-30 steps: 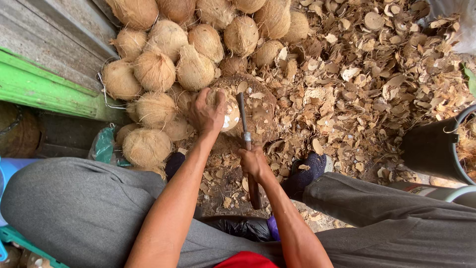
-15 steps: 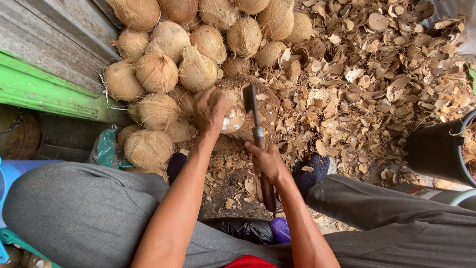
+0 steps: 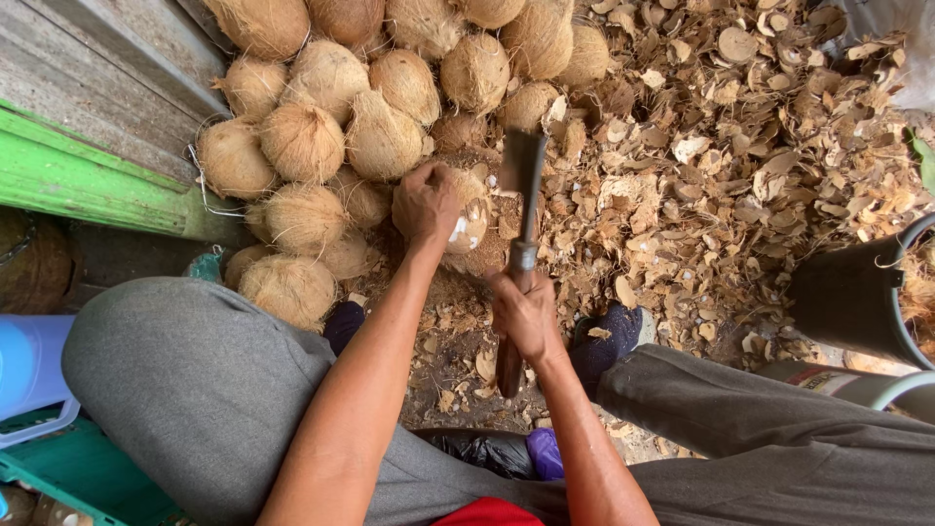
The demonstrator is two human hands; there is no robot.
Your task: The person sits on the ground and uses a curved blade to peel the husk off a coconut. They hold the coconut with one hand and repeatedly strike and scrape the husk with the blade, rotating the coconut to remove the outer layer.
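While the left hand (image 3: 425, 203) clasps the partly husked coconut (image 3: 469, 216) on the littered ground before the pile of coconuts (image 3: 341, 127), the right hand (image 3: 526, 314) is clenched on the cleaver (image 3: 522, 195). Chop best at the coconut's right edge, clear of the fingers.

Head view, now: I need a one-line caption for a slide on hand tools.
Left hand steadies a husked coconut while the right hand raises a cleaver beside it.
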